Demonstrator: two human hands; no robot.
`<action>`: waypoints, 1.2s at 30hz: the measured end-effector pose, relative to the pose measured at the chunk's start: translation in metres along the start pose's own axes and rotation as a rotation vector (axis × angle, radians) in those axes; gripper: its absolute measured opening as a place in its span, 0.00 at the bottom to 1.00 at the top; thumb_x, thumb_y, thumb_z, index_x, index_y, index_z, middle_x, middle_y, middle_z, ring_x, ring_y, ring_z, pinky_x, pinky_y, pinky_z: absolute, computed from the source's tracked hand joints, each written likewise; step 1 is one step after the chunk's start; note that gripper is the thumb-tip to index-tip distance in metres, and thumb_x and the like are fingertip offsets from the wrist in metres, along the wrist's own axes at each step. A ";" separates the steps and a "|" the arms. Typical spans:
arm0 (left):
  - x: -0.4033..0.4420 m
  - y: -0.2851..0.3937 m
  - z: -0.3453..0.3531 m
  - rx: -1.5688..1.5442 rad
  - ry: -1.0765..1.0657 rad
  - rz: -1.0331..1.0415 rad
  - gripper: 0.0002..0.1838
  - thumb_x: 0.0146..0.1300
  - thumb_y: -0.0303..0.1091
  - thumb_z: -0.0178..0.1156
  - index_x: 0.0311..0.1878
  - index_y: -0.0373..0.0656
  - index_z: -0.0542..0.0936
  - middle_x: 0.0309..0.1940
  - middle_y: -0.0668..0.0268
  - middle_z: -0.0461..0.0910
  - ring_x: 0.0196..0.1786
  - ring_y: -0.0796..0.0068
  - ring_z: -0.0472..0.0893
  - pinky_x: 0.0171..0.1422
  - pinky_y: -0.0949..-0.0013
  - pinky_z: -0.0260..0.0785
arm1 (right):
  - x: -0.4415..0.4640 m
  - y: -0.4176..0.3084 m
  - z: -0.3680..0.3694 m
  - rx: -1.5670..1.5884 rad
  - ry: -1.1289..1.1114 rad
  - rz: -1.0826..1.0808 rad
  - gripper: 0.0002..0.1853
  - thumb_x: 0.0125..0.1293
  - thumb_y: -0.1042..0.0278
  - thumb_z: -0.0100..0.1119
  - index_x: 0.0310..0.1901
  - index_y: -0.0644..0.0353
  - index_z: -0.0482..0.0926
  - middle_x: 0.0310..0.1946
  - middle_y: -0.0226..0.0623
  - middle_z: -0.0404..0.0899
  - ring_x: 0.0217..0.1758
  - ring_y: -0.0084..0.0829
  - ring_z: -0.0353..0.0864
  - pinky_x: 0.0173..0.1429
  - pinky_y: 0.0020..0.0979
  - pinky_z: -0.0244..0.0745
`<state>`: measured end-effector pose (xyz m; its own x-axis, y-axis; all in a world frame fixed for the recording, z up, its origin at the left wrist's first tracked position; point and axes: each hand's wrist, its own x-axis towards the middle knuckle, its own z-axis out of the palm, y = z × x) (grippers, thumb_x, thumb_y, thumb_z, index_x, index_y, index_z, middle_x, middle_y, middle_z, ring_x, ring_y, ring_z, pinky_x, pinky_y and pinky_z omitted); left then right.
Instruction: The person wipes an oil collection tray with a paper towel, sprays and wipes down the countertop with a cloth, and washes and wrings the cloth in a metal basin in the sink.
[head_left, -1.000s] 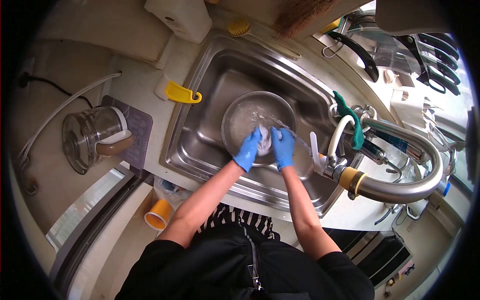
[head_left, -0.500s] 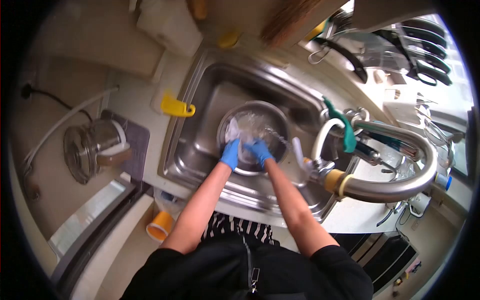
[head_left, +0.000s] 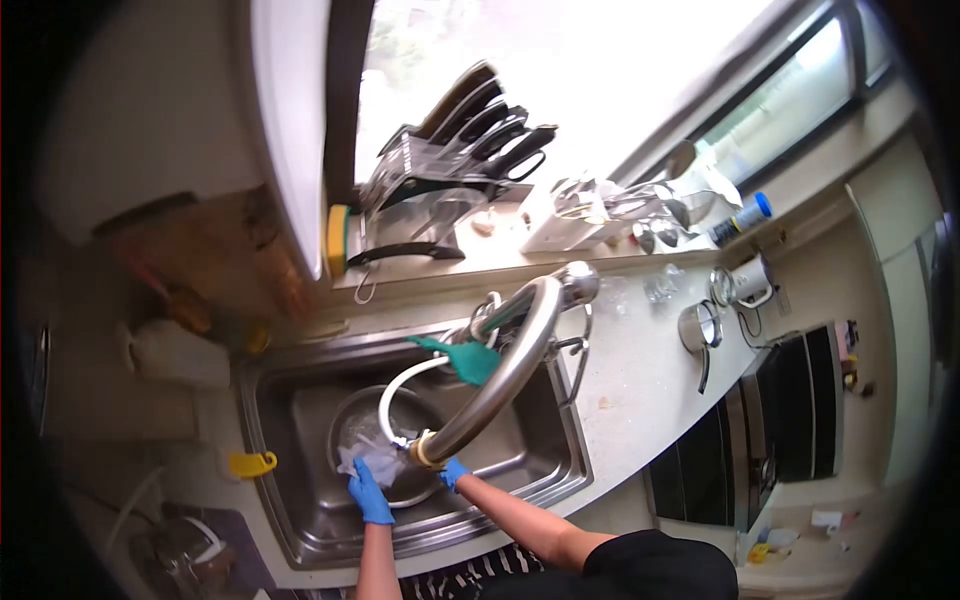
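My left hand (head_left: 371, 492), in a blue glove, is closed on a wet whitish cloth (head_left: 378, 462) over the left side of a round metal bowl (head_left: 342, 418). The bowl sits in the steel sink (head_left: 292, 505). My right hand (head_left: 454, 474), also gloved in blue, is at the bowl's right edge, just below the faucet head; its fingers are mostly hidden. The curved steel faucet (head_left: 508, 375) arches over the sink, with a white hose (head_left: 388, 392) beside it and a green cloth (head_left: 472, 362) hanging on it.
A yellow-handled tool (head_left: 252, 464) lies left of the sink. Behind stand a knife block (head_left: 415, 170) and a utensil holder (head_left: 565, 218) on the sill. A small pot (head_left: 698, 328) is on the right counter, and a glass kettle (head_left: 180, 560) is at lower left.
The view has swung up and to the right, bringing the window and right counter in. The cloth now spreads from my left hand, and my right hand has shifted toward the bowl's right edge.
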<state>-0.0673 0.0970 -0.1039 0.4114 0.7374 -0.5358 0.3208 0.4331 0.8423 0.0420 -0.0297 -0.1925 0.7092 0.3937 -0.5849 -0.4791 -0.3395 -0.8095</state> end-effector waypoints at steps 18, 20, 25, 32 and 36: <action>0.026 -0.027 -0.037 0.074 0.076 -0.001 0.25 0.61 0.39 0.53 0.57 0.32 0.65 0.55 0.55 0.68 0.58 0.68 0.68 0.60 0.69 0.60 | 0.047 -0.033 0.008 -0.869 -0.265 -0.654 0.30 0.53 0.75 0.51 0.61 0.61 0.60 0.58 0.50 0.63 0.62 0.43 0.62 0.68 0.33 0.53; 0.014 -0.011 -0.042 0.001 -0.079 -0.132 0.28 0.61 0.41 0.53 0.61 0.36 0.62 0.56 0.57 0.68 0.58 0.68 0.67 0.62 0.67 0.58 | 0.047 0.003 0.027 -0.899 -0.357 -0.522 0.23 0.54 0.72 0.49 0.55 0.59 0.65 0.51 0.50 0.68 0.54 0.45 0.67 0.60 0.36 0.59; 0.000 -0.002 -0.041 -0.351 -0.116 -0.476 0.32 0.60 0.50 0.52 0.65 0.50 0.58 0.63 0.63 0.60 0.64 0.58 0.60 0.64 0.48 0.52 | 0.065 0.025 0.029 -1.062 -0.285 -0.264 0.09 0.51 0.63 0.54 0.32 0.55 0.80 0.33 0.45 0.78 0.36 0.41 0.78 0.39 0.37 0.72; 0.025 -0.025 0.011 -0.894 -0.404 -0.722 0.39 0.59 0.59 0.48 0.67 0.48 0.51 0.61 0.55 0.59 0.61 0.57 0.63 0.62 0.55 0.57 | -0.053 -0.081 0.037 -0.052 -0.435 0.252 0.14 0.51 0.69 0.61 0.41 0.63 0.75 0.35 0.33 0.77 0.39 0.23 0.74 0.45 0.25 0.70; 0.045 -0.073 0.031 -0.791 -0.219 -0.464 0.37 0.56 0.60 0.52 0.63 0.49 0.56 0.50 0.57 0.68 0.50 0.60 0.71 0.51 0.60 0.68 | -0.101 -0.106 0.048 -0.108 -0.252 0.069 0.07 0.49 0.70 0.62 0.26 0.62 0.74 0.22 0.26 0.73 0.28 0.17 0.68 0.34 0.22 0.67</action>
<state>-0.0455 0.0827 -0.1910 0.5648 0.3239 -0.7590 -0.1469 0.9445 0.2938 -0.0035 0.0078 -0.0502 0.5191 0.5621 -0.6439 -0.4541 -0.4568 -0.7649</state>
